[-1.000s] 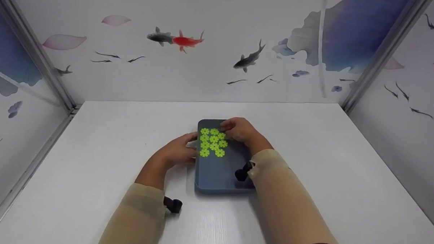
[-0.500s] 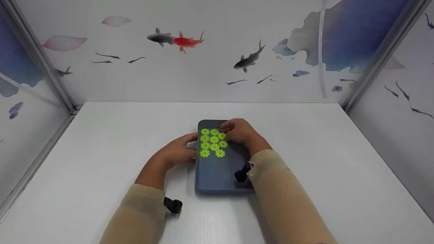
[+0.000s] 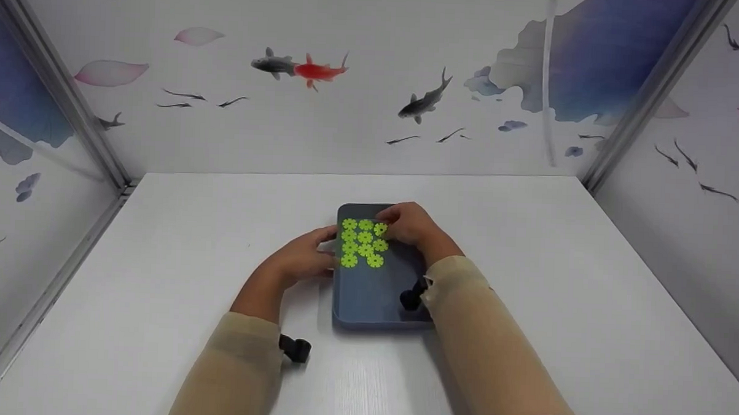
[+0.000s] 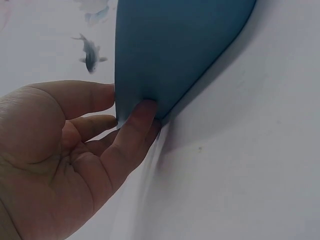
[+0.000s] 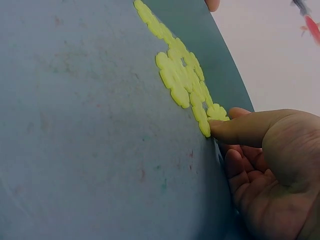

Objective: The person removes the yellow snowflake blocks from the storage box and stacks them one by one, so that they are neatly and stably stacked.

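Observation:
Several yellow-green plastic snowflake discs (image 3: pixel 365 237) lie on the far left part of a blue-grey tray (image 3: pixel 366 296). They touch one another in a patch with a gap at its near edge. My left hand (image 3: pixel 303 254) holds the tray's left side; in the left wrist view its fingers (image 4: pixel 127 142) bear against the tray's blue outer wall. At the far right of the patch, my right hand (image 3: pixel 412 224) pinches a snowflake disc (image 5: pixel 218 112). Its thumb (image 5: pixel 245 128) lies on that disc, and its other fingers are curled near the rim, partly hidden.
The tray stands on a white table (image 3: pixel 222 208) enclosed by printed walls (image 3: pixel 372 128) with fish and petals. Black wrist cameras (image 3: pixel 297 350) stick out from both forearms; the right one hangs over the tray's near right part. The right forearm hides the tray's right side.
The disc at the right hand's fingertips has shifted slightly right and now shows more fully, apart from its neighbour. The left hand and the tray have stayed in place.

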